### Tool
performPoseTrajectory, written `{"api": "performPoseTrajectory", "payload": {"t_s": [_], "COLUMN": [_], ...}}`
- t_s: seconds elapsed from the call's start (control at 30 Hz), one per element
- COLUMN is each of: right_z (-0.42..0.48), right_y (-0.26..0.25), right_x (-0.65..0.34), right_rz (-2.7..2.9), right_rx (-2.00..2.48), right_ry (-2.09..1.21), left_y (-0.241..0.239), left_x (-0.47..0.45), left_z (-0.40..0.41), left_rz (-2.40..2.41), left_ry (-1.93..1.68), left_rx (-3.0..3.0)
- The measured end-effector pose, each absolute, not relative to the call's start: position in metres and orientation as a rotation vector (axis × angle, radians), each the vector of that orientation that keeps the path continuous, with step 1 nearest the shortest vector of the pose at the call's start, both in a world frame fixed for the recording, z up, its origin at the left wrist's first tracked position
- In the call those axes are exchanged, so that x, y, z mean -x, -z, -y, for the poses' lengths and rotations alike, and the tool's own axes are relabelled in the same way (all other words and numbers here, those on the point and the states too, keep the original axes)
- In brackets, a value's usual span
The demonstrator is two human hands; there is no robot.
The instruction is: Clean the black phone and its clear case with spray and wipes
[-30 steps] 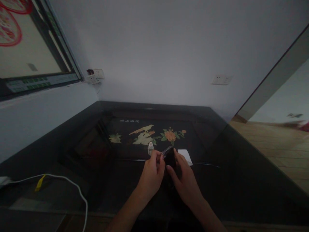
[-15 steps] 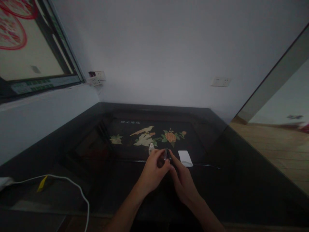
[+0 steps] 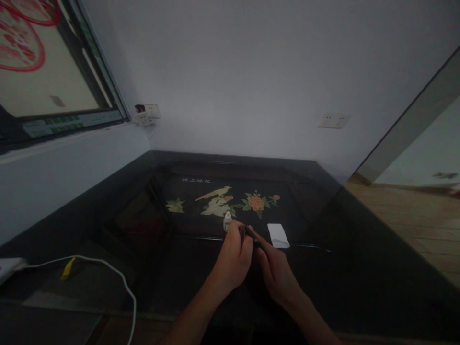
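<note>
Over the front of the dark table, my two hands meet around a small, slim dark object [image 3: 253, 235] whose kind I cannot make out. My left hand [image 3: 235, 254] is closed, its thumb and curled fingers at the object's left end. From the other side, my right hand [image 3: 277, 268] grips the same object between thumb and fingers. Just beyond my left fingers stands a small white bottle [image 3: 227, 221] with a pale cap, its lower part partly hidden. A white folded cloth or paper [image 3: 278, 235] lies to the right of my right fingers.
The glossy black tabletop [image 3: 359, 273] carries an inlaid bird and flower picture [image 3: 217, 206]. A white cable [image 3: 108, 264] with a yellow tag [image 3: 67, 269] runs from a white block [image 3: 10, 268] at the left. Wall sockets [image 3: 333, 120] sit behind; a window [image 3: 53, 72] is at upper left.
My left hand has turned and its fingers have curled in closer around the dark object. The object now slants between both hands. The whole view has shifted slightly.
</note>
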State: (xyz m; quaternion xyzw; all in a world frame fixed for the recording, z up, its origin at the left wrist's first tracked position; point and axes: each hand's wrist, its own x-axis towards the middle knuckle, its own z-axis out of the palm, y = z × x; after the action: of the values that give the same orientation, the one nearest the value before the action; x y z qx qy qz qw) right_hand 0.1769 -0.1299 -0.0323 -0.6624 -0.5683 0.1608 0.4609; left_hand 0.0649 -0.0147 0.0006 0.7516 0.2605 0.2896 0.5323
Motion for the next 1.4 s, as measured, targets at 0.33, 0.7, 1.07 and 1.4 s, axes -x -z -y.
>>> {"api": "performPoseTrajectory", "payload": {"t_s": [0.33,0.7,1.07,1.4], "right_z": [0.129,0.126,0.118,0.125], "right_y": [0.039,0.038,0.033,0.023], "right_x": [-0.186,-0.194,-0.204,-0.221], "right_rz": [1.492,0.706,0.179,0.368], "right_rx": [1.777,1.639,1.198,1.441], "right_ry": [-0.287,-0.180,-1.106,-0.905], "left_y": [0.011,0.046,0.042,0.041], "left_x": [-0.065,-0.043,-0.057,-0.089], "left_z": [0.017,-0.002,-0.008,-0.007], "left_rz": [-0.737,-0.678,-0.709,-0.595], "left_ry": [-0.627,-0.370,-0.312,-0.274], "left_rx": [-1.623,-1.282,-2.069,-2.546]}}
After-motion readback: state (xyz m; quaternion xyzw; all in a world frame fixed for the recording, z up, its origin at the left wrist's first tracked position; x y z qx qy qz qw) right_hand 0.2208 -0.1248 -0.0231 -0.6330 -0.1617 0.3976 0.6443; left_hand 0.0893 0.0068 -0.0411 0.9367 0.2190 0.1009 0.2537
